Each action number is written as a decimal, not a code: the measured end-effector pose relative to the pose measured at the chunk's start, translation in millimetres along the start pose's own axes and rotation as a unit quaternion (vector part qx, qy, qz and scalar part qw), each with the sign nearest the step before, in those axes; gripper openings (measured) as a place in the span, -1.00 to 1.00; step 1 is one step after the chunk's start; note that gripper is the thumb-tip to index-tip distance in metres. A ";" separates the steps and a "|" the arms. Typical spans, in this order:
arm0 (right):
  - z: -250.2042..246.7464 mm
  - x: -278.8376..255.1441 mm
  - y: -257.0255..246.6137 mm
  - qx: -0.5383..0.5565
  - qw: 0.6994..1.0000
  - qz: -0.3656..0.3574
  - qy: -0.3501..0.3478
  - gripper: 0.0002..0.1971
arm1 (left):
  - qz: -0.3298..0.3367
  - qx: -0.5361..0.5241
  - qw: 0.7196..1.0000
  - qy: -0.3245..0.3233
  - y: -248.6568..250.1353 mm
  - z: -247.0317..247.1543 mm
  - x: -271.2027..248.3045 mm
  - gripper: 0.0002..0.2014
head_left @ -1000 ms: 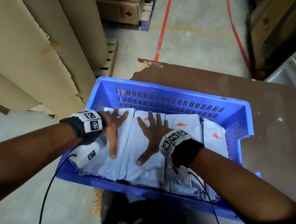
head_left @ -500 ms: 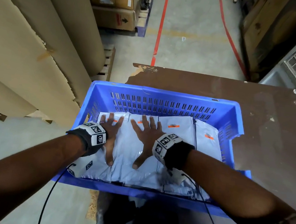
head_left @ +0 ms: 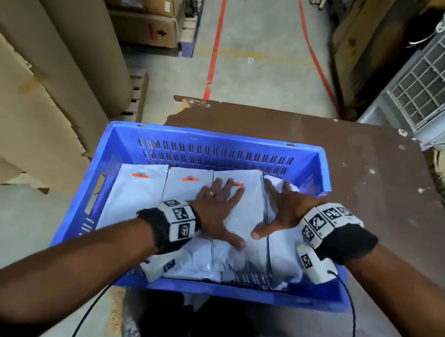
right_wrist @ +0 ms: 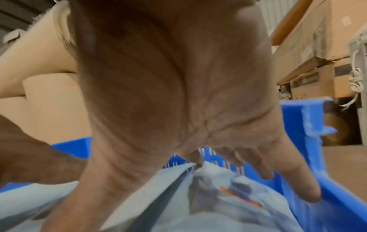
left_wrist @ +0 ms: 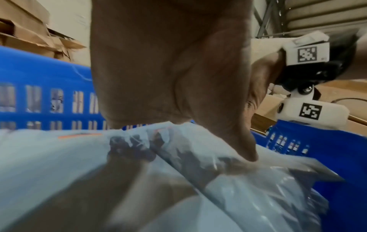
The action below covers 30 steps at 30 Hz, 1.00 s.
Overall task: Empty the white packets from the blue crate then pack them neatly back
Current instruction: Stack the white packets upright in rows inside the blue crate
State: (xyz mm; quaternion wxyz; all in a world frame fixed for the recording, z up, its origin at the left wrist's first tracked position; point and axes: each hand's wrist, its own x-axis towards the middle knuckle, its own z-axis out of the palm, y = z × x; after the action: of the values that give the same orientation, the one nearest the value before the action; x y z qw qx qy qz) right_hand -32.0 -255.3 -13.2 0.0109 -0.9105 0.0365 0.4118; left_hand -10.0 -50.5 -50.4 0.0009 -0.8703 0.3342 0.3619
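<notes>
The blue crate (head_left: pixel 314 164) sits on the brown table (head_left: pixel 360 166), and the white packets (head_left: pixel 136 196) lie inside it in a row, side by side, orange labels toward the crate's far wall. At the crate's left side, the two leftmost packets now lie uncovered; half a second ago both hands were spread over them. The left hand (head_left: pixel 216 210) has shifted rightward to the third packet from the crate's left wall and presses flat on it, fingers straight and spread, gripping nothing. In the left wrist view that palm (left_wrist: pixel 170 70) bears down on crinkled plastic. Nearest the crate's right wall, the right hand (head_left: pixel 284 209) has moved onto the last, rumpled packet (head_left: pixel 284 249), fingers extended and splayed, thumb reaching toward the third packet; it rests there without grasping. The right wrist view is blurred.
</notes>
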 end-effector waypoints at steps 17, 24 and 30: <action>51.6 17.4 -32.5 -0.033 0.999 0.027 0.002 0.34 | -0.059 0.117 0.991 0.003 28.6 35.9 40.5 0.41; 50.3 27.4 -21.8 0.018 1.000 0.007 0.002 0.44 | -0.048 0.101 0.994 0.010 31.0 26.5 34.8 0.45; 11.4 2.8 13.5 0.004 0.996 -0.064 -0.056 0.58 | -0.007 0.040 0.997 -0.064 28.0 -11.2 11.0 0.58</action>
State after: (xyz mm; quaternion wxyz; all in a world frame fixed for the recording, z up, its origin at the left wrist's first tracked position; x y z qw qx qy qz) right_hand -39.8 -268.4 -22.8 0.0428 -0.8864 -0.0207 0.4604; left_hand -13.5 -81.3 -42.4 0.0596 -0.8469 0.3411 0.4036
